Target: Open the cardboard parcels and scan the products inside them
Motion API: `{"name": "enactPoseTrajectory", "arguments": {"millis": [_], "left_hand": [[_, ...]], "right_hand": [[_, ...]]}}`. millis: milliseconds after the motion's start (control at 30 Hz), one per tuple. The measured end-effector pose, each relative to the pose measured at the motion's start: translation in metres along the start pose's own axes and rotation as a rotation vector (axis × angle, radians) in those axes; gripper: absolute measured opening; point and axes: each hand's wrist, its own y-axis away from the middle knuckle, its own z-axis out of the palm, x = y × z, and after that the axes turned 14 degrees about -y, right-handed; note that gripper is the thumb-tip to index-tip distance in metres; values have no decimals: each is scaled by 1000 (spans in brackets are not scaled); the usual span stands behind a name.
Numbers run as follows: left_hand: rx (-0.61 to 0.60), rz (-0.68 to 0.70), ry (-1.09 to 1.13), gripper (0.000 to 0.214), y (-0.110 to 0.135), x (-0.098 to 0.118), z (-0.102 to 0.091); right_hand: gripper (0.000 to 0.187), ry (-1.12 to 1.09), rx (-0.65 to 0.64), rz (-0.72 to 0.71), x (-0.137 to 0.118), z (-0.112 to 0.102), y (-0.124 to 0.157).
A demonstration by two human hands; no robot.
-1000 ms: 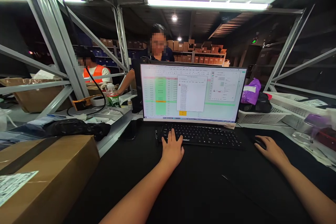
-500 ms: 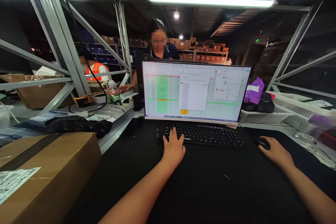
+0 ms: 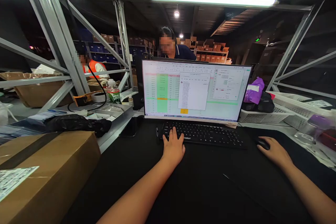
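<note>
My left hand (image 3: pixel 173 147) lies with spread fingers on the left part of a black keyboard (image 3: pixel 210 134). To the right, my right hand (image 3: pixel 275 150) is wrapped over a black computer mouse (image 3: pixel 263 143) on a dark mat; its palm hides part of the mouse. Behind the keyboard stands a monitor (image 3: pixel 194 94) showing a spreadsheet with a green column, a white pop-up window and a chat-like window. The text is too small to read.
A taped cardboard box (image 3: pixel 49 171) fills the near left. Behind it are a black plastic bag (image 3: pixel 78 126), a phone (image 3: pixel 130 127) and a bottle (image 3: pixel 113 92). White baskets (image 3: pixel 265 117) with a purple package (image 3: pixel 254 91) stand right. A person (image 3: pixel 181 50) leans behind the monitor; another sits left.
The person behind the monitor has shifted to the right and lower, and their hand by the bottle is out of sight. My hands stay in place.
</note>
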Motion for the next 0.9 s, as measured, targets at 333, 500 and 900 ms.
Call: {"name": "enactPoseTrajectory", "arguments": {"millis": [333,500,900], "left_hand": [[2,1,1,53,-1,0,0],[-4,2,2,52,0,0,-2],[0,4,-2,52,0,0,-4]], "right_hand": [[56,36,1,59,-8,-4,1],[61,38,1,48,-14,-6,2],[58,26,14,8,-15,-5,4]]}}
